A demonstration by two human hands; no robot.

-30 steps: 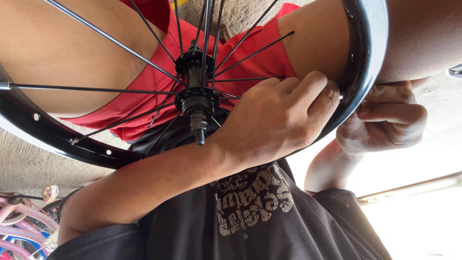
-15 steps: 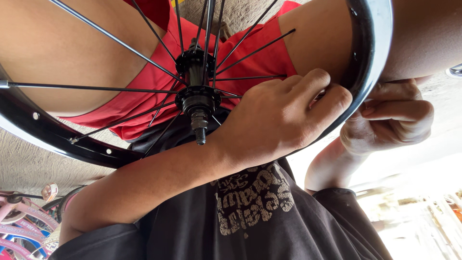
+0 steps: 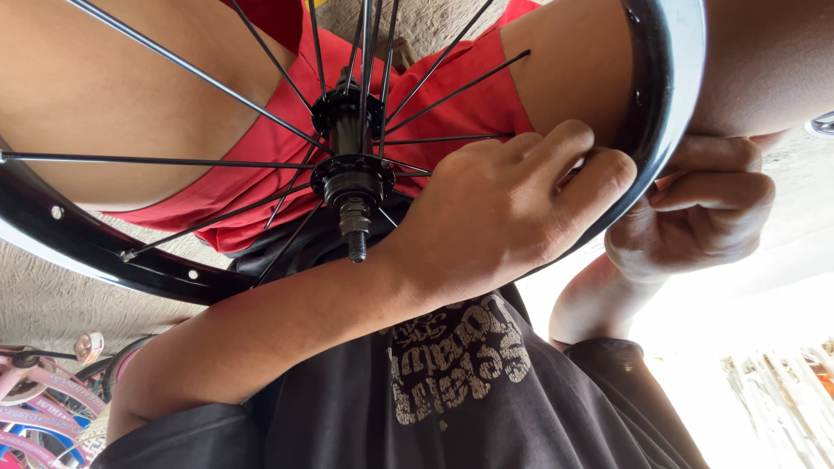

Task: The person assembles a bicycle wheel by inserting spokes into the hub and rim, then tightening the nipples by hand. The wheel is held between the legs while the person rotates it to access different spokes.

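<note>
Here, left hand [image 3: 512, 208] pinches a spoke end inside the rim [image 3: 669, 104] | right hand [image 3: 704, 217] curls around rim's outside, steadying | hub [image 3: 352, 178] left of both.

A bicycle wheel [image 3: 347, 178] is shown: a glossy black rim [image 3: 662, 104], thin black spokes [image 3: 200, 78] and a black hub [image 3: 349, 174] with a threaded axle end [image 3: 356, 233]. The wheel is held tilted, close to the camera, resting across bare thighs.
</note>
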